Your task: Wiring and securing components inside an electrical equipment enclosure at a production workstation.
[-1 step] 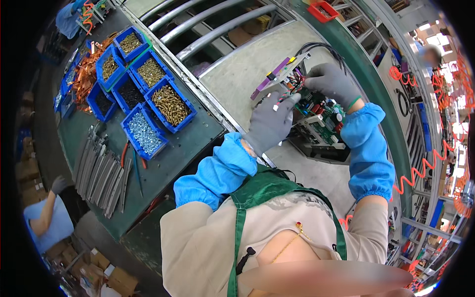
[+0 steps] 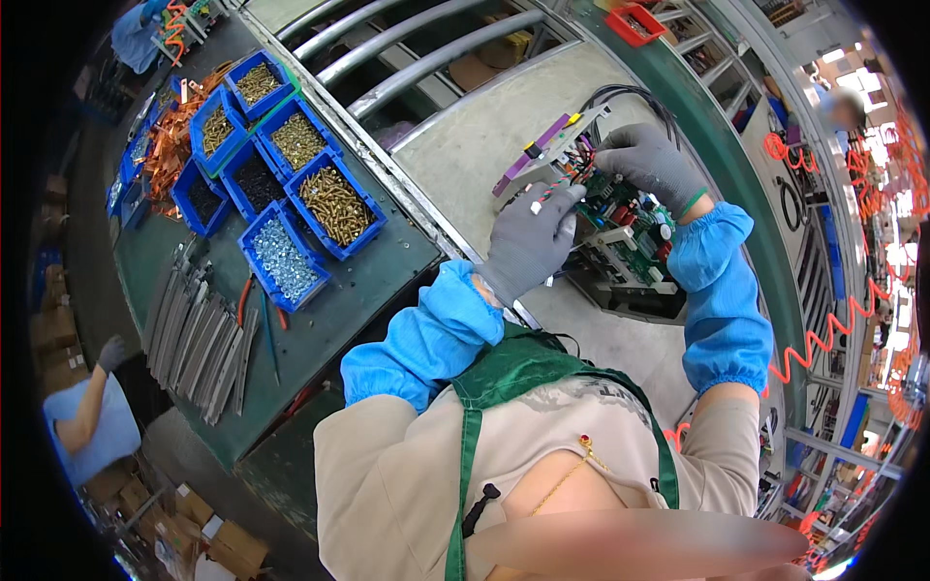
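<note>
An open electronic unit (image 2: 630, 237) lies tilted in front of me, with a green circuit board (image 2: 647, 228) full of small parts and a metal plate with a purple edge (image 2: 531, 158). My left hand (image 2: 531, 237), in a grey glove, is at the unit's left side, its fingers closed on thin twisted red and green wires (image 2: 559, 184). A small white connector (image 2: 535, 206) shows against the fingers. Above the board, my right hand (image 2: 651, 167), gloved too, has its fingers curled by the wire bundle; its fingertips are partly hidden, and I cannot see what they grip.
On the green bench (image 2: 368, 300) at left are blue bins of brass screws (image 2: 337, 205) and silver nuts (image 2: 284, 259), grey metal strips (image 2: 199, 334), pliers (image 2: 244, 302) and copper pieces (image 2: 174, 145). Black cables (image 2: 635, 92) lie behind the unit. A co-worker's gloved hand (image 2: 111, 353) shows far left.
The twisted wires and white connector have shifted slightly at my left fingertips and the wires show more plainly. Both my hands keep nearly the same place. The co-worker's hand has moved a little.
</note>
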A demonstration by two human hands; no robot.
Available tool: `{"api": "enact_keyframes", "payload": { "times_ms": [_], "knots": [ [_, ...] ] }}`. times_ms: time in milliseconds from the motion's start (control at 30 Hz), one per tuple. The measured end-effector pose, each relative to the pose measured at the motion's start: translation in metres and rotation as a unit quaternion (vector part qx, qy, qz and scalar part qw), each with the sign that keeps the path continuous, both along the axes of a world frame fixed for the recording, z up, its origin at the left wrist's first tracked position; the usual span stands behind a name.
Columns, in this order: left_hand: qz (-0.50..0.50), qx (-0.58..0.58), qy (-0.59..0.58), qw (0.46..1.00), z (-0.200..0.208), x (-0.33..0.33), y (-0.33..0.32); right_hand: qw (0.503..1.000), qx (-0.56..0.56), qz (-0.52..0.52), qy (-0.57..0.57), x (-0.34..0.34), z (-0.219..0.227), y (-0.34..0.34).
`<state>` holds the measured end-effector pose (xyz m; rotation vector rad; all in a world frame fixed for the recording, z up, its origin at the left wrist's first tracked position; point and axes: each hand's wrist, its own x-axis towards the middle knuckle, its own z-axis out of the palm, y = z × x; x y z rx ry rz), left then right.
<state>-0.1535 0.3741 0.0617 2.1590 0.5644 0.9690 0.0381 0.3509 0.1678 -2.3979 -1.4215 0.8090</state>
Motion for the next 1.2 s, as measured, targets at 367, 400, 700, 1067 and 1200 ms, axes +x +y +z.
{"api": "enact_keyframes", "payload": {
  "times_ms": [367, 400, 700, 1067, 1200],
  "knots": [
    [-0.056, -0.412, -0.01, 0.909, 0.017, 0.021, 0.006, 0.979, 0.038, -0.08, 0.185, -0.005, -0.019, 0.008],
    [-0.055, -0.457, -0.017, 0.888, 0.015, 0.023, 0.006, 0.982, 0.034, -0.072, 0.168, -0.004, -0.019, 0.006],
    [0.0, -0.335, -0.036, 0.942, 0.009, 0.029, 0.0, 0.983, 0.062, -0.048, 0.169, -0.012, -0.016, 0.002],
    [-0.066, -0.523, -0.054, 0.848, 0.017, 0.03, 0.002, 0.963, 0.145, 0.228, 0.006, 0.003, -0.004, -0.007],
    [-0.04, -0.495, -0.053, 0.866, 0.011, 0.032, 0.002, 0.957, 0.144, 0.247, 0.041, 0.008, -0.005, -0.002]
  ]
}}
